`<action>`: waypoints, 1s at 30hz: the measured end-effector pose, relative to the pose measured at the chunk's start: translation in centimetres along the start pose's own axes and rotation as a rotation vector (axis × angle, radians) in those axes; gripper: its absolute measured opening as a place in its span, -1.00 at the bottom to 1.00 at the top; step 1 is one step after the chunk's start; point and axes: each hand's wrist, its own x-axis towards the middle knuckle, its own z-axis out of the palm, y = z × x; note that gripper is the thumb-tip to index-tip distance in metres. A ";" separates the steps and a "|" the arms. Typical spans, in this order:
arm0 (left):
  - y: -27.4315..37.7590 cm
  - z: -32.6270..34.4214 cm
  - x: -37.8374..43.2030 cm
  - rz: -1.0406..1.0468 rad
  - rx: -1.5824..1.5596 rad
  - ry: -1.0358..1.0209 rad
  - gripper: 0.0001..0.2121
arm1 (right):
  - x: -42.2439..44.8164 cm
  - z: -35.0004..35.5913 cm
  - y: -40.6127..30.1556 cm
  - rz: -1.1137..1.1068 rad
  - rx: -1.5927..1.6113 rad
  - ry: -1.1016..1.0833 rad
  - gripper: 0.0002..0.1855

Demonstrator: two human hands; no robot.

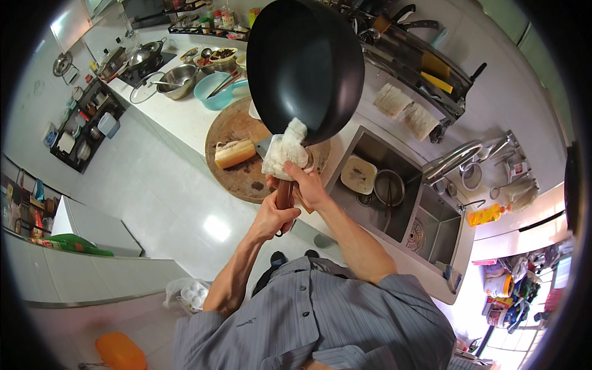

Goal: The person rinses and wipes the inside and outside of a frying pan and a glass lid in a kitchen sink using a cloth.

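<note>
My left hand (273, 217) is wrapped around the brown wooden handle (284, 194) of a black wok (300, 69). The wok is raised and tilted, with its dark interior towards me. A crumpled white cloth (286, 150) is in my right hand (310, 185), pressed against the wok near the base of the handle. Below them lies a round wooden chopping board (226, 125), partly hidden by the wok. On it rest a block of food (235, 153), apparently pork belly, and a knife whose metal blade (262, 147) shows beside the cloth.
Right of the board is a double steel sink (414, 199) holding a pale dish (358, 175) and a small pot (389, 187). A faucet (451, 162) arches over it. A turquoise basin (215, 90) and a steel bowl (177, 81) stand on the left counter. A knife rack (411, 51) hangs on the wall.
</note>
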 end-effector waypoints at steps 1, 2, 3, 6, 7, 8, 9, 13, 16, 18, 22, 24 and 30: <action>0.1 0.0 -0.3 0.013 -0.035 -0.029 -0.81 | -0.6 0.0 -0.1 0.008 0.000 0.002 -0.62; 0.5 -0.1 0.1 0.027 -0.040 -0.027 -0.82 | -1.2 0.0 -0.2 0.010 -0.122 -0.001 -0.61; 1.2 -0.3 0.4 0.039 -0.040 -0.020 -0.82 | -1.8 0.6 -0.1 0.014 -0.236 -0.009 -0.59; 2.5 -0.5 -0.2 -0.062 -0.206 -0.081 -0.79 | -3.0 -2.8 0.8 -0.279 -0.744 0.123 -0.67; 3.0 -0.5 -0.4 -0.099 -0.315 -0.111 -0.75 | -2.9 -4.2 -0.3 -0.322 -0.904 0.148 -0.68; 2.0 -1.3 -0.7 -0.078 -0.412 -0.152 -0.70 | -3.0 -3.8 -2.1 -0.309 -0.920 0.235 -0.67; 2.3 -1.1 -0.7 -0.112 -0.416 -0.162 -0.74 | -3.2 -3.9 -3.9 -0.290 -0.936 0.330 -0.67; 1.4 0.0 -1.2 -0.131 -0.525 -0.152 -0.76 | -1.8 2.6 -6.0 0.076 -0.645 0.400 -0.61; 1.2 0.1 -1.1 -0.144 -0.542 -0.188 -0.80 | 0.6 2.1 -0.7 -0.015 -0.626 0.042 -0.79; 1.1 0.0 -0.9 -0.115 -0.518 -0.200 -0.80 | 0.3 0.8 1.8 -0.247 -0.700 -0.023 -0.85; -1.1 -1.1 -3.0 -0.123 -0.567 -0.211 -0.75 | -0.7 -3.9 -1.1 -0.166 -0.713 -0.174 -0.82; -1.2 -1.1 -3.6 -0.121 -0.630 -0.251 -0.72 | -2.1 -4.1 -4.1 0.060 -0.616 0.350 -0.79; -0.9 0.3 -3.8 -0.135 -0.659 -0.350 -0.70 | 2.3 0.5 -4.6 -0.918 -1.002 0.316 -0.58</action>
